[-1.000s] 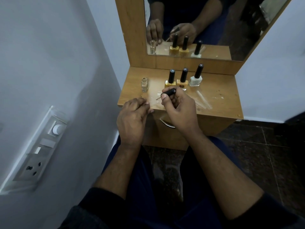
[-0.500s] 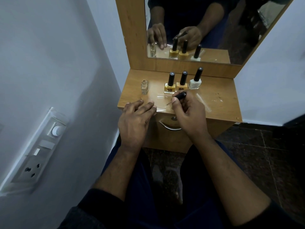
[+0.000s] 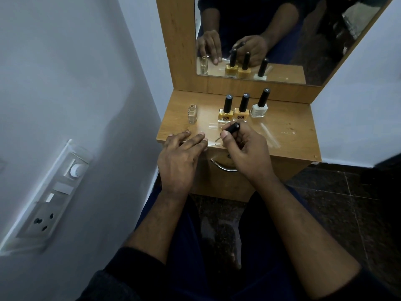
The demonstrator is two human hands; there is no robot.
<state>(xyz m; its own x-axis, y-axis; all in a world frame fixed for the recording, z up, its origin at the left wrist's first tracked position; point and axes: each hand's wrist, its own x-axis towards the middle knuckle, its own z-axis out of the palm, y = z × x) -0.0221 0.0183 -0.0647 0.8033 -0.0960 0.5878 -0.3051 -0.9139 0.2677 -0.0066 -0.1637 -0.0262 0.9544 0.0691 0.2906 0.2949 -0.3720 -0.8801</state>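
At the lower left of the frame we see a wall switch panel (image 3: 50, 196) with a round dial and a socket. Right of it, on the left part of the wooden table (image 3: 288, 127), stands a small clear bottle (image 3: 192, 114) with no cap, pale liquid inside. Just below it in the picture our left hand (image 3: 178, 157) lies flat on the table's near edge, fingers straight and spread a little. At centre frame is the brush (image 3: 232, 128): a long black cap, tilted, with a thin stem and a pale tip that points down-left toward the left hand's fingertips, close to them but apart. Our right hand (image 3: 247, 153) pinches the cap between thumb and curled fingers. Above it two yellow bottles (image 3: 226, 111) and a white bottle (image 3: 259, 106) stand upright in a row, capped in black, beneath the mirror (image 3: 303, 40).
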